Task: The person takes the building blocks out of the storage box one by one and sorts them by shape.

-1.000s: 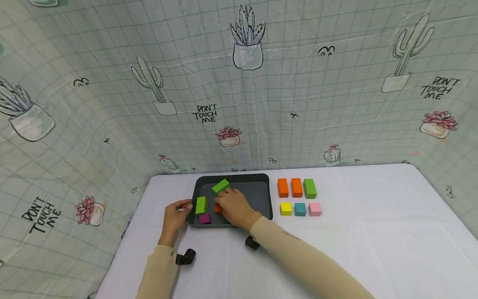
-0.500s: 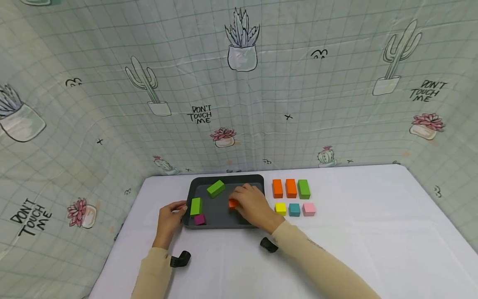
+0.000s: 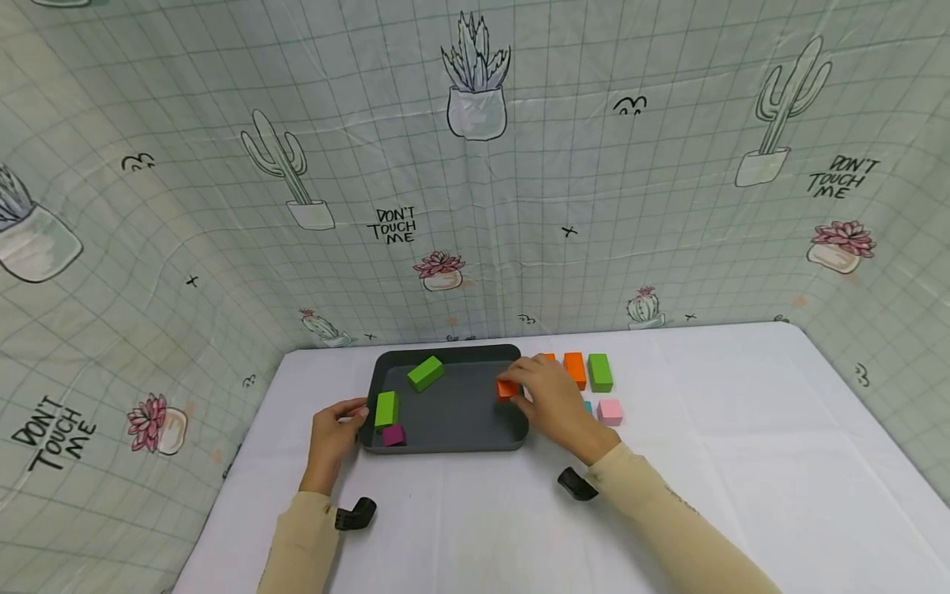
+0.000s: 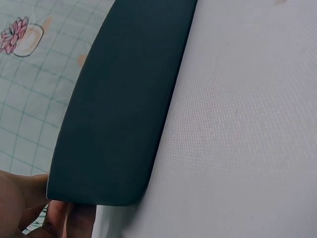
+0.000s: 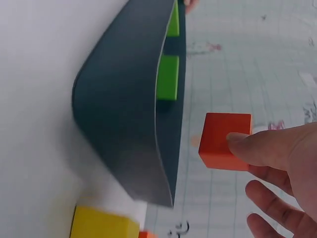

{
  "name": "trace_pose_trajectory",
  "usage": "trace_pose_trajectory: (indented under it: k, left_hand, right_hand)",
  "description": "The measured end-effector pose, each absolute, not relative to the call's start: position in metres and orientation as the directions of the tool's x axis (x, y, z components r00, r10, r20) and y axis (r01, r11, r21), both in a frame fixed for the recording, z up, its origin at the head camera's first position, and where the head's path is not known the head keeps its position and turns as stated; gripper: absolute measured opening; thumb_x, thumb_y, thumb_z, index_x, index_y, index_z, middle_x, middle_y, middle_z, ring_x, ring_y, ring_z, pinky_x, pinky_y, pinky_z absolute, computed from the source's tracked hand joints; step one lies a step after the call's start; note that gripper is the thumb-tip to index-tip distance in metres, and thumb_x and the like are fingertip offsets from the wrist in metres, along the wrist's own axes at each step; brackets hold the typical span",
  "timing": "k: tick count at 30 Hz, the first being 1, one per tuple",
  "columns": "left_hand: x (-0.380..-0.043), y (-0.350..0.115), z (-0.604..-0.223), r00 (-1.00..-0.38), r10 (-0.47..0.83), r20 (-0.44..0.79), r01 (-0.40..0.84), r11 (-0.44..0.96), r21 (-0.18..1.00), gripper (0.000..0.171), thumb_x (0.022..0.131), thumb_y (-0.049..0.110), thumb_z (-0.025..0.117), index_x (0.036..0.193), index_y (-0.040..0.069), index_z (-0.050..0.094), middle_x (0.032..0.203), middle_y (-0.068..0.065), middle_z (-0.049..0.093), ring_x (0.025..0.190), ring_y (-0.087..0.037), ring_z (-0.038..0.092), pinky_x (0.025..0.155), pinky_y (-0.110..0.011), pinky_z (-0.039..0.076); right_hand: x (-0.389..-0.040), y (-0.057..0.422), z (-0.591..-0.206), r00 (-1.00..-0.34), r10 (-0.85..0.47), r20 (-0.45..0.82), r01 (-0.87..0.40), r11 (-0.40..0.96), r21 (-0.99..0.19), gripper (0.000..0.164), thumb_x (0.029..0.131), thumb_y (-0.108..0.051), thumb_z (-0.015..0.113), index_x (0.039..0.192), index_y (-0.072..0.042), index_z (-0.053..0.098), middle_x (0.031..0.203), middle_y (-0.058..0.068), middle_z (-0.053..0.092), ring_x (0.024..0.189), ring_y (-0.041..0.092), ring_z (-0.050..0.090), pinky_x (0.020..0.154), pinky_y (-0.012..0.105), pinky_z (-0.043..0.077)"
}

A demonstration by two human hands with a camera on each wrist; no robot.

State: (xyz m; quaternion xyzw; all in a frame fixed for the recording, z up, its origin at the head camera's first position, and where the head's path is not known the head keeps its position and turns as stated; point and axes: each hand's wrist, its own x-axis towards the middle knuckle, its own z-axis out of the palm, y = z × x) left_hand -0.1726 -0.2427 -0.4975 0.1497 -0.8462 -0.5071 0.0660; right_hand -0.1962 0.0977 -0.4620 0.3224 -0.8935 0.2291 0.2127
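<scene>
An orange block (image 5: 218, 133) is pinched between the thumb and fingers of my right hand (image 3: 552, 400), raised above the rim near the right end of a dark grey tray (image 3: 453, 412). At the opposite end my left hand (image 3: 331, 433) grips the tray's left edge, thumb at the rim and fingers along the outside wall in the left wrist view. Inside the tray, a green block (image 3: 387, 410) stands beside a purple cube (image 3: 393, 435). Another green block (image 3: 425, 374) lies slanted near the back wall.
Right of the tray are an orange block (image 3: 575, 371), a green block (image 3: 600, 373), a pink cube (image 3: 610, 412) and a partly covered teal cube (image 3: 588, 407). My right hand hides a second orange block there. A yellow cube (image 5: 101, 224) shows in the right wrist view. Patterned cloth hangs behind.
My right hand has carried the orange block rightward across the tray, from near the green blocks to the right edge. The left hand keeps its place at the tray's left edge.
</scene>
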Motion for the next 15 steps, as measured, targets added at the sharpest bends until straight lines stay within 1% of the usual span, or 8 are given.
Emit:
trace_pose_trajectory:
  k: [6,15]
  left_hand:
    - [-0.173,-0.243,-0.497,-0.945,-0.323,-0.039,-0.186,0.439,0.879,0.026,0.091,0.01,0.058,0.114,0.0,0.064,0.103,-0.017,0.058,0.093,-0.023,0.048,0.063,-0.024,0.041]
    - [-0.173,-0.243,-0.497,-0.946,-0.322,-0.046,-0.191,0.437,0.879,0.026,0.091,0.011,0.058,0.114,0.001,0.064,0.105,-0.016,0.057,0.094,-0.023,0.048,0.066,-0.025,0.042]
  right_hand:
    - [-0.196,0.126,-0.465,-0.716,-0.434,0.546,-0.658,0.68,-0.323,0.039,0.068,-0.004,0.081,0.104,-0.014,0.069,0.101,-0.004,0.063,0.092,0.017,0.051,0.08,0.034,0.043]
    - [-0.187,0.165,-0.476,-0.749,-0.362,0.555,-0.603,0.718,-0.347,0.038,0.066,-0.002,0.082,0.101,-0.011,0.069,0.1,-0.002,0.063,0.09,0.018,0.052,0.078,0.035,0.044]
